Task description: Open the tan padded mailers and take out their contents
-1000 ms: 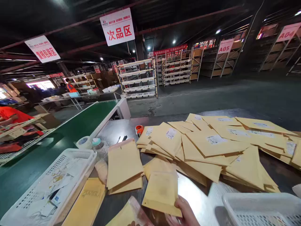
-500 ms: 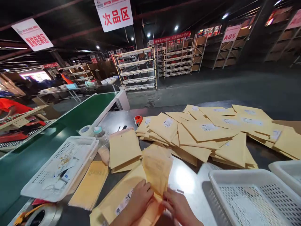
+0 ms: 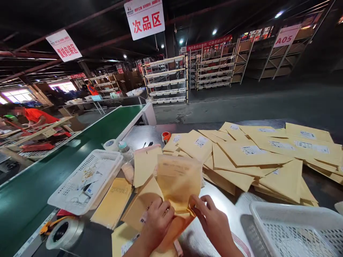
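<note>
Both hands (image 3: 187,221) on envelope (image 3: 179,180)

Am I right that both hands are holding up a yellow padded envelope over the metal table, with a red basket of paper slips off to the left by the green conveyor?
Not quite: the basket is white, not red, as the head view shows. The rest holds: the left hand and right hand grip the yellow padded envelope over the metal table, and the basket sits left beside the green conveyor.

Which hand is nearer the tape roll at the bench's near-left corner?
Left. The left hand grips the kraft envelope just right of the tape roll; the right hand holds the envelope's other side, farther away.
</note>
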{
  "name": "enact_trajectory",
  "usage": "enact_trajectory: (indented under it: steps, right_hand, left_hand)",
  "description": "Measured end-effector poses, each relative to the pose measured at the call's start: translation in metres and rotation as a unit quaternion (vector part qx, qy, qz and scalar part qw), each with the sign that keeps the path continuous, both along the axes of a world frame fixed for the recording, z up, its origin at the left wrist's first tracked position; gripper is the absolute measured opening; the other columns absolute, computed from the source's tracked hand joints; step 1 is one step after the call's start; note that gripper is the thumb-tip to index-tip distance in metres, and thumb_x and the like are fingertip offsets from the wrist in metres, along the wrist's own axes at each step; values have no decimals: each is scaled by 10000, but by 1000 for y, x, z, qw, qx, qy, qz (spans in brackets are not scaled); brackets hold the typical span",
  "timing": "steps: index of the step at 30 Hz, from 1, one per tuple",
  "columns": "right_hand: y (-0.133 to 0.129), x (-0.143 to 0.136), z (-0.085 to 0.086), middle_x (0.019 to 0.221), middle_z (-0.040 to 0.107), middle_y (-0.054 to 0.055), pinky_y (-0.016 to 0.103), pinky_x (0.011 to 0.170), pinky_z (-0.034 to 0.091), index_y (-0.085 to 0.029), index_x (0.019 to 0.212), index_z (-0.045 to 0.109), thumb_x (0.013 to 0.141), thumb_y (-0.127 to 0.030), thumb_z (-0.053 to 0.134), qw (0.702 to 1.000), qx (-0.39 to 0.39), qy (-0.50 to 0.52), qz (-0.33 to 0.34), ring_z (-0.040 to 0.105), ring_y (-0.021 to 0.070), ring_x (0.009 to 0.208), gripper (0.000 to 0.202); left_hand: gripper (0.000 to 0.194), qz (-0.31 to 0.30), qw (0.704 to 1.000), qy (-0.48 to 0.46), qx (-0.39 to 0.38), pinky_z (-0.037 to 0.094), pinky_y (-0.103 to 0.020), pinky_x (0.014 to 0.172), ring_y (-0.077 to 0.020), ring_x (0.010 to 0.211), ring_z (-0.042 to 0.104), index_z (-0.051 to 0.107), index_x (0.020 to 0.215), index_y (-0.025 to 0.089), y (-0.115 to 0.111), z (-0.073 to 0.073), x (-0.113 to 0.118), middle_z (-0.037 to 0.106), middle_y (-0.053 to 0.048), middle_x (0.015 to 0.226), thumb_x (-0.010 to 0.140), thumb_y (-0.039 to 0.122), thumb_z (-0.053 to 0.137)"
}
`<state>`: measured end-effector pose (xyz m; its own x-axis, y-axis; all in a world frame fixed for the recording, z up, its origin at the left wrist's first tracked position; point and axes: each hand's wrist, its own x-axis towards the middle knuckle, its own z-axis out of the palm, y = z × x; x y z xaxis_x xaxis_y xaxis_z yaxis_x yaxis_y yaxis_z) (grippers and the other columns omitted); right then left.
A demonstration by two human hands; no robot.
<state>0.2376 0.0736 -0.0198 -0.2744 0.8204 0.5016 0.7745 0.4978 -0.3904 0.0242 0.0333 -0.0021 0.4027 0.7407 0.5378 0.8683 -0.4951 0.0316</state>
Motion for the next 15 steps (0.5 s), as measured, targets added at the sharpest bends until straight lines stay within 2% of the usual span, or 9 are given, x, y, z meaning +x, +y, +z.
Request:
enact_trajectory:
  steps: [2,4,6,8,11,13,15]
  right_hand:
    - [6,-3,-1,774,663,32,263,414,380,-222,1105,592,920,-373,504,998,-14,45,-39,608,179,496,255]
    - [9,-6,2,670,628,-7,278,431,390,-210,1127,548,868,-448,579,991,-65,111,-47,594,195,482,353]
    - [8,-7,10,605,560,-64,276,455,408,-216,1262,463,837,-484,615,968,-138,206,-24,554,177,464,525]
    - [5,-5,22,575,471,-103,263,452,395,-216,1343,394,834,-514,609,931,-203,304,7,481,148,442,627]
    - [-1,0,40,566,369,-109,250,442,339,-204,1231,516,838,-531,590,898,-236,371,23,383,117,441,517]
    - [-3,2,47,580,357,-101,246,458,331,-199,1172,579,803,-516,632,898,-233,373,34,361,106,463,489]
    - [-5,1,50,609,397,-87,239,467,349,-209,1191,602,744,-499,700,899,-237,366,48,379,106,491,542]
  left_hand:
    - [151,-37,999,12,24,392,-329,598,-178,657,527,595,817,212,-3,-3,4,647,-25,748,915,153,495]
    - [177,-56,998,-6,31,385,-320,578,-170,633,528,602,813,220,-4,-6,5,642,-25,722,918,151,477]
    - [165,-22,998,-54,25,409,-300,596,-163,660,551,601,819,221,-2,-5,1,650,-28,748,920,152,490]
    - [146,37,994,-94,32,437,-285,638,-161,696,570,603,837,217,1,2,-8,655,-28,781,919,142,508]
    - [184,45,992,-89,79,441,-275,634,-158,669,559,618,852,224,2,17,-20,656,-17,766,912,111,486]
    - [202,47,988,-91,112,447,-275,641,-159,670,561,626,864,224,1,27,-24,663,-21,778,902,91,479]
    - [189,62,984,-94,141,448,-278,639,-163,672,560,633,868,222,1,35,-26,669,-27,790,895,92,499]
